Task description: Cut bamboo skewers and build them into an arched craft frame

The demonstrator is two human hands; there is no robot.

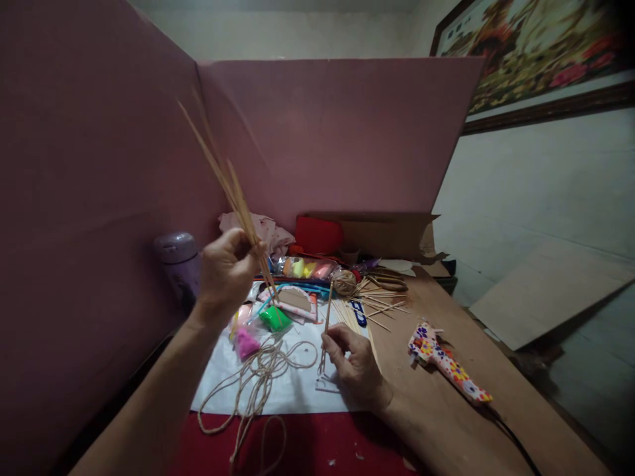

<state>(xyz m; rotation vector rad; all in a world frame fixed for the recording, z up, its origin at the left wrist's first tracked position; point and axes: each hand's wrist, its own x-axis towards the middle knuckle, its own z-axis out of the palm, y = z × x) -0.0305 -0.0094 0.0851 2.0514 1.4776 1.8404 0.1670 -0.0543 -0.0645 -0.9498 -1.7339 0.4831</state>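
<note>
The bundle of thin wooden skewers [241, 208] was raised above the worktop, its long ends fanned toward 11 o'clock and its lower ends pointing to 5 o'clock. The left hand [231, 268] gripped the bundle near its lower end, thumb and fingertips clamped on the skewers. At 4 o'clock from the left hand, the right hand [354, 367] pinched an upright wooden stick [328, 311], its thumb and forefinger closed on the shaft; the top of the stick pointed to 12 o'clock. Whether one stick or several were held there could not be told.

Reference for the following positions: the right hand. The jute cord [262, 370] lay in loose loops at 9 o'clock, across the white sheet [213, 393]. The green packet [275, 318] was located at 10 o'clock, with the bright pink packet [246, 345] at its 8 o'clock side. The semicircular fabric-edged piece [295, 299] lay between 10 and 11 o'clock. The twine ball [344, 282] was positioned at 12 o'clock; loose skewers [381, 309] were spread at 1 o'clock. The floral-patterned glue gun [449, 363] rested at 3 o'clock on the brown board [421, 423], its nozzle end toward 11 o'clock.

The purple flask [178, 254] stood at 9 o'clock from the left hand. The pink panel [337, 132] rose at 12 o'clock, behind the worktop.
</note>
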